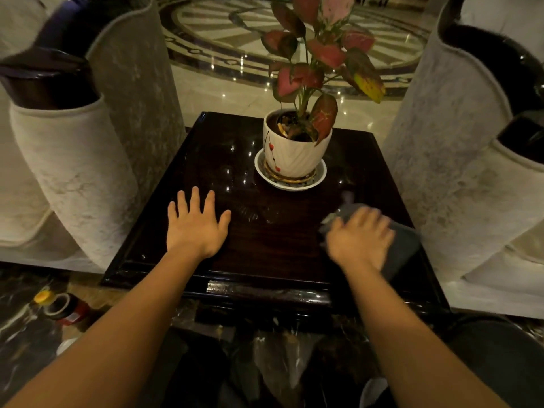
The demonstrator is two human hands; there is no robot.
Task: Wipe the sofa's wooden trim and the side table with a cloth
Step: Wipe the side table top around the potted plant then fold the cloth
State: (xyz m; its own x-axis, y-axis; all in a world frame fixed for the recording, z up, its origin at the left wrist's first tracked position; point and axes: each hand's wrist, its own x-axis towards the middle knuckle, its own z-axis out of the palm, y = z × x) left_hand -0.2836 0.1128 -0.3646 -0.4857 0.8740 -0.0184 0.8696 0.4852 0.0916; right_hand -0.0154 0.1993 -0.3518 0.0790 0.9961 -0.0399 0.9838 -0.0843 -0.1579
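A dark glossy wooden side table [265,248] stands between two pale sofa arms. My left hand [195,226] lies flat on its near left part, fingers spread, holding nothing. My right hand [360,238] presses on a grey cloth [401,248] at the table's near right edge; the hand is blurred by motion. Dark wooden trim [44,81] caps the left sofa arm, and more dark trim [521,131] shows on the right sofa.
A white pot with a red-leaved plant [297,148] sits on a saucer [290,182] at the table's back centre. A bottle with a yellow cap [63,307] lies on the dark floor at lower left. Polished marble floor stretches beyond.
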